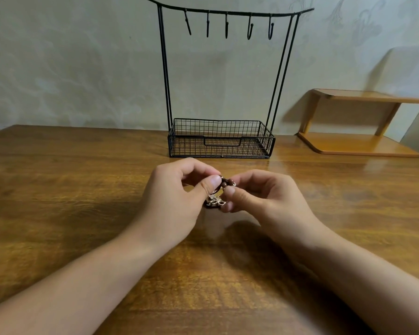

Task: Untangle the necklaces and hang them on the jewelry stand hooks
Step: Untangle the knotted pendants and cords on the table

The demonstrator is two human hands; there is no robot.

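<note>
Tangled necklaces [218,194] mostly hidden between curled fingers [213,183], strands too small to separate

Jewelry stand [221,139] stands behind both hands, shelf [356,146] right.

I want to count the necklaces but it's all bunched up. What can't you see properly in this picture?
- Tangled necklaces, head view: small bundle of brown beads and thin silvery chain, mostly covered by the left hand and right hand. How many there are cannot be told.
- Fingertips of both hands: curled behind the bundle.
- Jewelry stand: top bar's left tip cut off by the upper edge.
- Wooden shelf: cut off by the right edge.
</note>
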